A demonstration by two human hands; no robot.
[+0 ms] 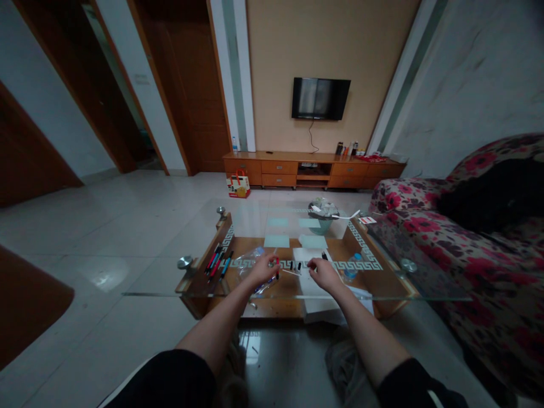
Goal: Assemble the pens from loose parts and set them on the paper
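black sleeves nearest the camera, both forearms reaching over the glass table [170, 286]. left hand [264, 268] fingers curled around a red pen [277, 268], held upright-ish just above the glass. right hand [323, 273] fingers pinched on something small and dark, can't tell what. white paper [306, 258] lies between the hands. loose pens [219, 262] lie well left, plastic bag [249, 262] beside the left hand.

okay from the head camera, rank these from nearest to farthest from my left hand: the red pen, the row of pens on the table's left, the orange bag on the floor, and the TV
From the left hand:
1. Red pen, at its fingers.
2. Row of pens, left end of the table.
3. Orange bag, on the floor by the cabinet.
4. TV, on the far wall.
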